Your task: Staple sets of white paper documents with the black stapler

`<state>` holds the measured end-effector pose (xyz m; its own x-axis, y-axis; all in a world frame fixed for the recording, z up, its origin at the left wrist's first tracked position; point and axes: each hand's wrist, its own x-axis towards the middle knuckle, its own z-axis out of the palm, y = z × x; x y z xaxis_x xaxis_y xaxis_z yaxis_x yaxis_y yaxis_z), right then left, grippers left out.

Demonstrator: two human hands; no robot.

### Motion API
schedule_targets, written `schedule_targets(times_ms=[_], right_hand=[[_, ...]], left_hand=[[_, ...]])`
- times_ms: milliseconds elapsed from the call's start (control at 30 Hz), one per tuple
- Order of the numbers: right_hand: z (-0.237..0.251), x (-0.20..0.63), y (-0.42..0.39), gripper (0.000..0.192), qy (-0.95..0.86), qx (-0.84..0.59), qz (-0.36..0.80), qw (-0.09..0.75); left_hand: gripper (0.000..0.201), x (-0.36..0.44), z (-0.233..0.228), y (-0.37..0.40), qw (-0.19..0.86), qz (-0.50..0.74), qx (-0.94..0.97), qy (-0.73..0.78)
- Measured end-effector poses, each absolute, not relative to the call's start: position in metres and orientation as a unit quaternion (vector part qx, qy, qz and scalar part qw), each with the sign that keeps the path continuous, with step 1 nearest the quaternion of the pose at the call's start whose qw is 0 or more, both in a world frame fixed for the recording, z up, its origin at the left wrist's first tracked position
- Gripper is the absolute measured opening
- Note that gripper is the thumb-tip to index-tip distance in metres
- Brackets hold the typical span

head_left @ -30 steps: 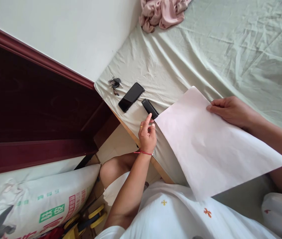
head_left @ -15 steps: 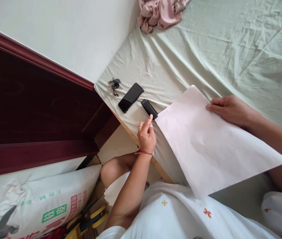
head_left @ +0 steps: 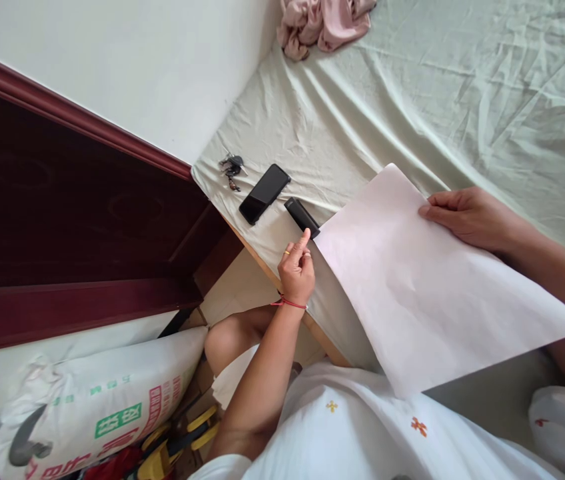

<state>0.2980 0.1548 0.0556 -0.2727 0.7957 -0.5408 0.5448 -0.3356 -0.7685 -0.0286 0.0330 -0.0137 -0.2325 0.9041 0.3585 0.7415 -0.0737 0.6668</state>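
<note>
A sheet of white paper (head_left: 412, 287) slants across the front of the bed. Its right edge is pinched between the thumb and fingers of my right hand (head_left: 462, 212). The paper's far left corner meets the near end of a small black stapler (head_left: 301, 215) lying on the bed sheet. My left hand (head_left: 296, 272) is beside that corner, index finger stretched out to the stapler's near end and the other fingers curled. Whether the fingertip presses on it, I cannot tell. Left of the stapler lies a black phone (head_left: 264, 193), face up.
A bunch of keys (head_left: 232, 165) lies beyond the phone near the bed's corner. Crumpled pink cloth (head_left: 325, 27) rests at the back of the pale green bed sheet (head_left: 462, 87). A stuffed white sack (head_left: 127, 383) stands at lower left, below a dark red wooden panel (head_left: 62, 200).
The whole view has shifted slightly. Both hands, the paper and the stapler keep nearly the same places relative to one another.
</note>
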Motion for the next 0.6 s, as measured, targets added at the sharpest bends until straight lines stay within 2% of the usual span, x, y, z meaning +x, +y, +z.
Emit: schedule_targets(times_ms=[167, 433, 500, 600], right_hand=[[0.053, 0.294, 0.151, 0.022, -0.527, -0.601, 0.580, 0.160], [0.030, 0.297, 0.148, 0.020, -0.434, -0.578, 0.589, 0.362], [0.030, 0.298, 0.147, 0.023, -0.403, -0.567, 0.611, 0.378], [0.032, 0.299, 0.146, 0.027, -0.423, -0.546, 0.631, 0.352]], left_hand=[[0.055, -0.026, -0.011, 0.032, 0.123, 0.396, 0.600, 0.684], [0.046, -0.027, -0.009, 0.032, 0.158, 0.423, 0.584, 0.675], [0.048, -0.027, -0.009, 0.031, 0.184, 0.426, 0.571, 0.678], [0.062, -0.028, -0.010, 0.029, 0.215, 0.460, 0.527, 0.682]])
